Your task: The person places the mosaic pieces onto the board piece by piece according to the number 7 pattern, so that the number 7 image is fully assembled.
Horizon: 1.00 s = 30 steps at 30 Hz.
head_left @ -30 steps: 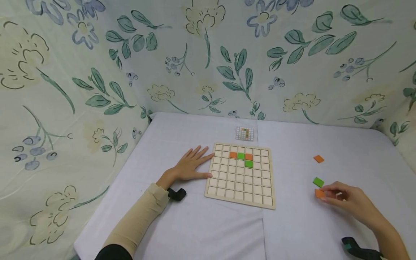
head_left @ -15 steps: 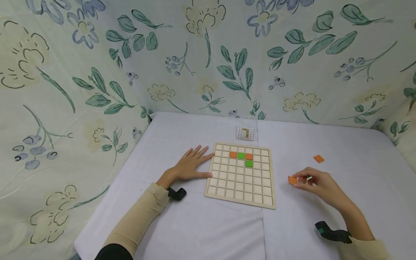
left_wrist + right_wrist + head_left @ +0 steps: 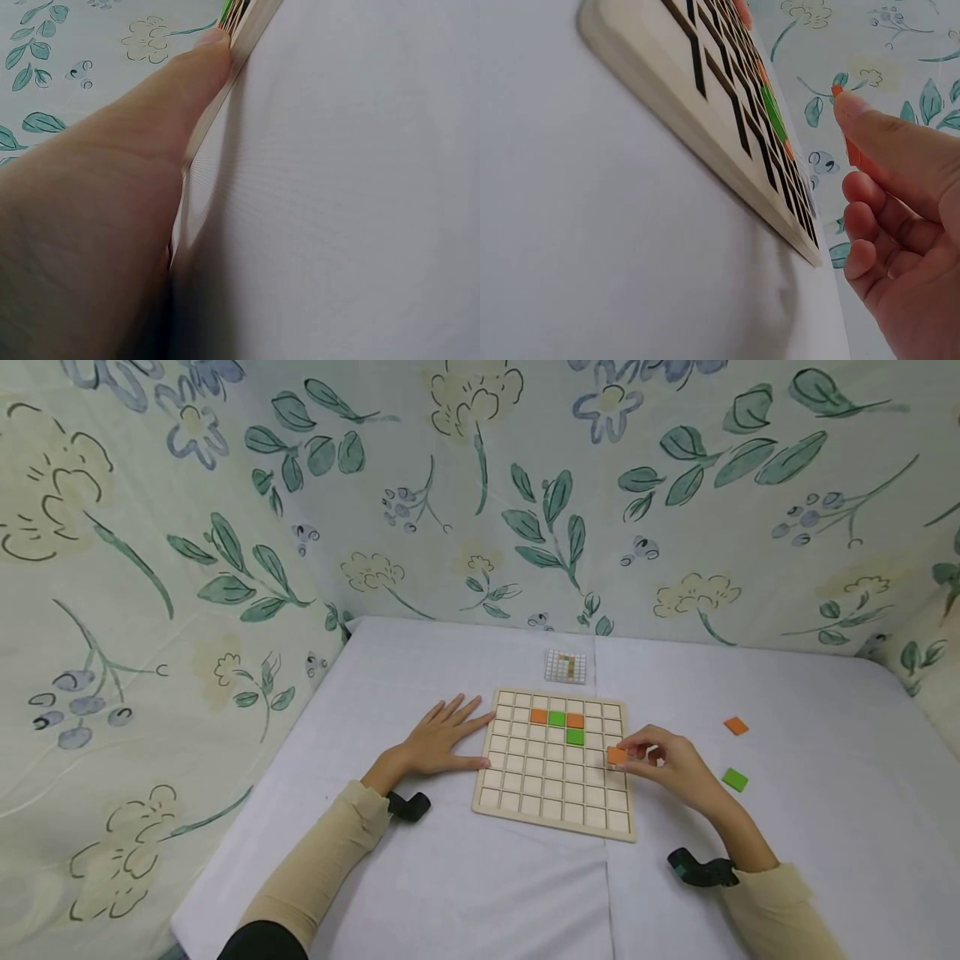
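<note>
A wooden grid board lies on the table with two orange and two green square tiles set in its upper cells. My left hand rests flat at the board's left edge, fingers spread and straight; its thumb touches that edge in the left wrist view. Between thumb and fingers my right hand pinches an orange tile, held over the board's right columns. In the right wrist view the same orange tile is partly hidden by the thumb, above the board.
On the white table, to the right, lie a loose orange tile and a green tile. A small pattern card with a coloured grid lies behind the board. Floral cloth hangs at the back and left.
My right hand has carried the orange tile leftward from beside the loose green tile to over the board's right side. The left hand has stayed in place.
</note>
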Tool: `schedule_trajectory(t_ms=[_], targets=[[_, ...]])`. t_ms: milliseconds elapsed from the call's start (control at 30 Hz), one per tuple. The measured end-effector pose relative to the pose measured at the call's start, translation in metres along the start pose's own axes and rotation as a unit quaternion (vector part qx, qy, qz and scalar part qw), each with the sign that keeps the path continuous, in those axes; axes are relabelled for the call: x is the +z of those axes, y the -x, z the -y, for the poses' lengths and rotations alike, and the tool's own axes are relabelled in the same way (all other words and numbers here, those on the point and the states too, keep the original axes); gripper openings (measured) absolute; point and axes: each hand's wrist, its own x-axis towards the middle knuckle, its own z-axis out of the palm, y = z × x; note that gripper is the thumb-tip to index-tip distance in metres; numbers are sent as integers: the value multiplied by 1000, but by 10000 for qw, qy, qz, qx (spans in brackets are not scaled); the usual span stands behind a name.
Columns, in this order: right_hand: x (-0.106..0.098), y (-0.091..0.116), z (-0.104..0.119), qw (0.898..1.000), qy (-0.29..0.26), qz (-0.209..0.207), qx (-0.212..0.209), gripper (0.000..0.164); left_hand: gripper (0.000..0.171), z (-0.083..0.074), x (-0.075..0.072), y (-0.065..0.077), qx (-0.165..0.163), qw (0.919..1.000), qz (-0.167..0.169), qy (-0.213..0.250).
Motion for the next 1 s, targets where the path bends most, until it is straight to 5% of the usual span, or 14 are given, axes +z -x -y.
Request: schedule_trajectory(t_ms=[467, 1000], targets=[[26, -21, 6, 9957, -107, 365, 843, 24, 89, 1, -2, -4, 28, 10000, 48, 62], [33, -30, 8, 9948, 15, 518, 881, 24, 88, 1, -2, -1, -3, 10000, 26, 56]])
